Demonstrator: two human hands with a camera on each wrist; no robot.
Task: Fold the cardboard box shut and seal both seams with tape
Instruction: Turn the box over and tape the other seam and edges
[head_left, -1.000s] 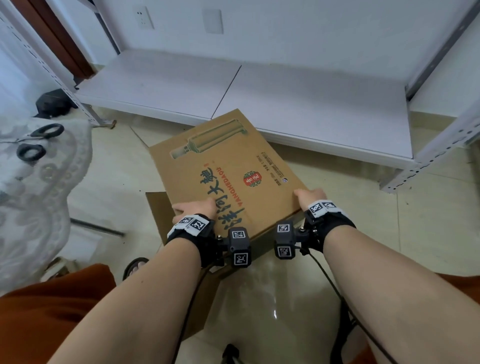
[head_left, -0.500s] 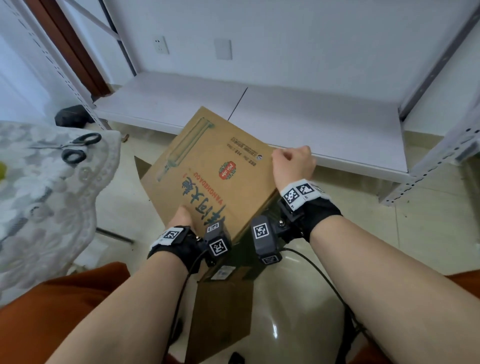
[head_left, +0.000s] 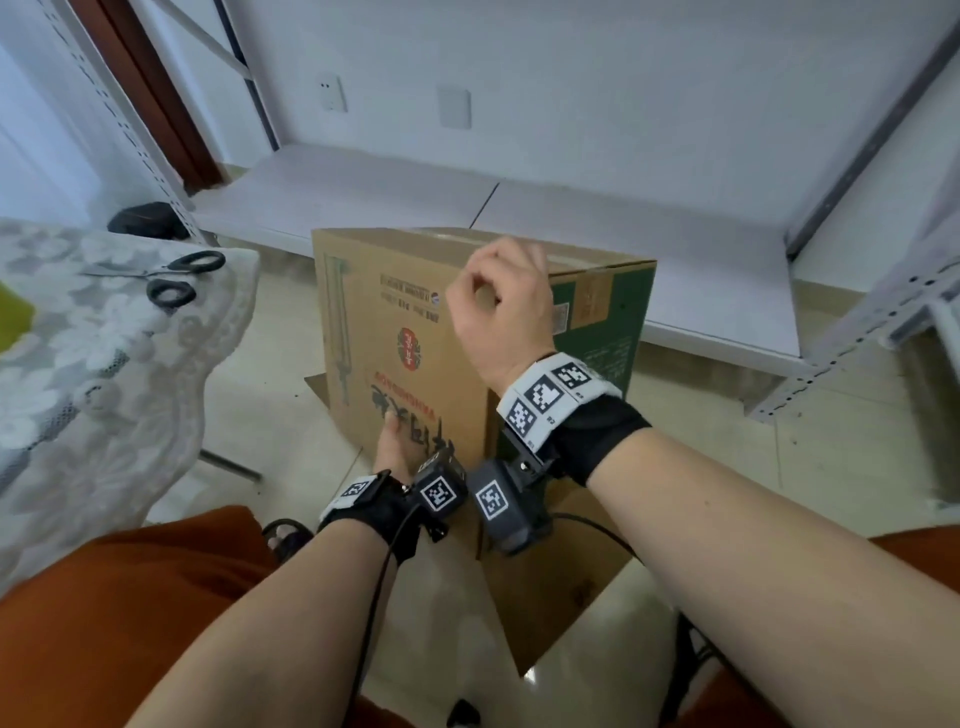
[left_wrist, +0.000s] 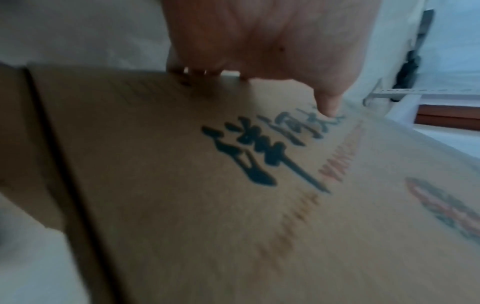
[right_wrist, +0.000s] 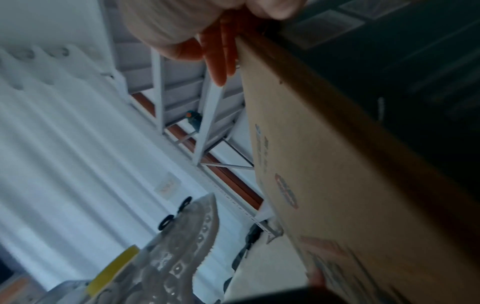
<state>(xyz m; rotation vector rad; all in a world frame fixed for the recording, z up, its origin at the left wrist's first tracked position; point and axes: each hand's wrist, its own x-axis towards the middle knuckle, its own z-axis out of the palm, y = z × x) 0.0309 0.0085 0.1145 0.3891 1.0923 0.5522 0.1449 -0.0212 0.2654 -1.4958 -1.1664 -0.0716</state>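
The brown cardboard box stands upright on the floor, printed face toward me and green side to the right. Loose flaps at its lower end splay out on the floor near my knees. My left hand rests low on the printed face; in the left wrist view the fingertips and thumb of the left hand touch the cardboard. My right hand is up at the box's top edge with curled fingers. The right wrist view shows the right hand straddling that edge of the box, thumb on the green side.
Black-handled scissors lie on a lace-covered table at the left, beside something yellow. A low white shelf runs behind the box, and a perforated metal rack post stands at the right. A black object sits on the floor.
The box has been tipped up from lying tilted to standing on end. My right hand slid from the near edge to the top edge. My left hand stayed low on the printed face.
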